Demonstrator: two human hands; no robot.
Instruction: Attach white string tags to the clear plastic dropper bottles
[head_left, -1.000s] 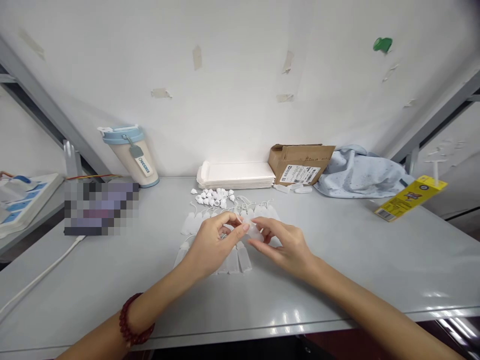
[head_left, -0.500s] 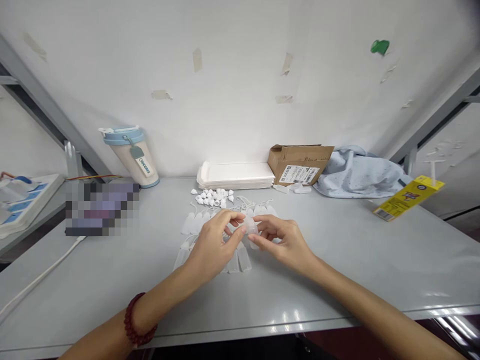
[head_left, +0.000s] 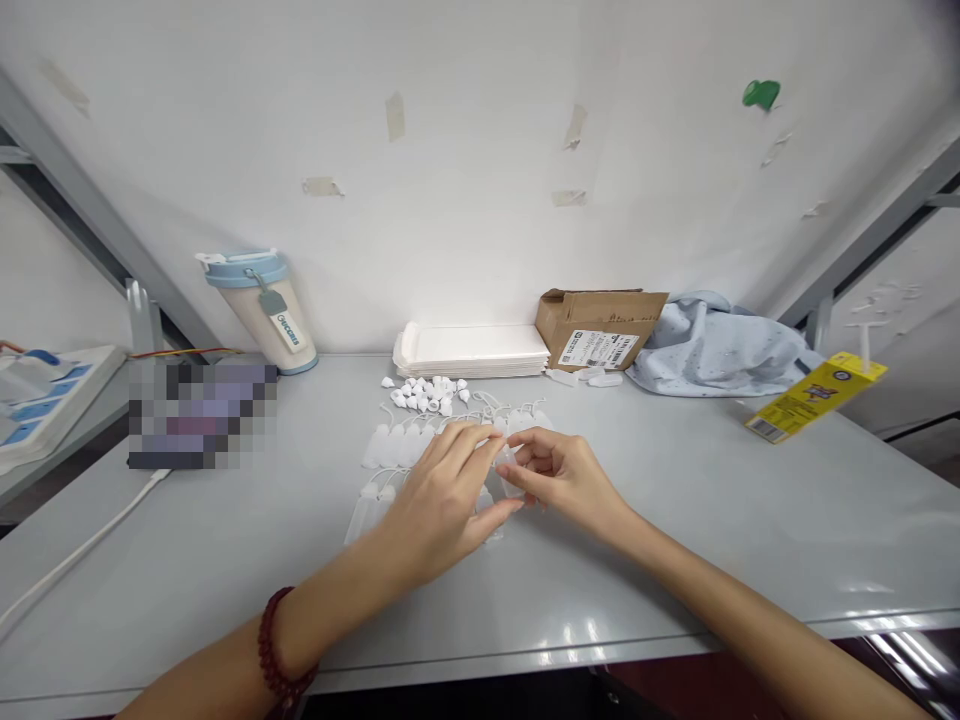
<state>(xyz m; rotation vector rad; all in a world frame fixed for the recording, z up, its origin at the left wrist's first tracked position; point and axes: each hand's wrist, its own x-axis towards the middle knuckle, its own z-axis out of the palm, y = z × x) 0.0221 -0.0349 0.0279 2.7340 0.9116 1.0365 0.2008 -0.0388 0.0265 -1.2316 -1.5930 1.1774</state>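
My right hand (head_left: pixel 574 482) pinches a small translucent plastic container (head_left: pixel 510 474) between thumb and fingers, over the middle of the table. Close beside it is my left hand (head_left: pixel 454 495), its fingers stretched out and its thumb spread apart; the fingertips reach the container's top edge, though I cannot tell whether they touch it. Under and behind the hands lie two rows of frosted plastic pieces with thin cord loops: a back row (head_left: pixel 390 446) and a front row (head_left: pixel 365 512), partly hidden by my left hand. Just beyond sits a pile of small white caps (head_left: pixel 425 395).
At the back are a stack of white trays (head_left: pixel 472 350), a cardboard box (head_left: pixel 600 330) and a crumpled pale blue cloth (head_left: pixel 716 345). A tumbler (head_left: pixel 262 315) and a blurred-out phone (head_left: pixel 210 415) are left; a yellow drink carton (head_left: pixel 816 397) is right.
My left hand has opened from a pinch at the container, its fingers straightening and its thumb moving down and right. My right hand keeps the container in nearly the same place.
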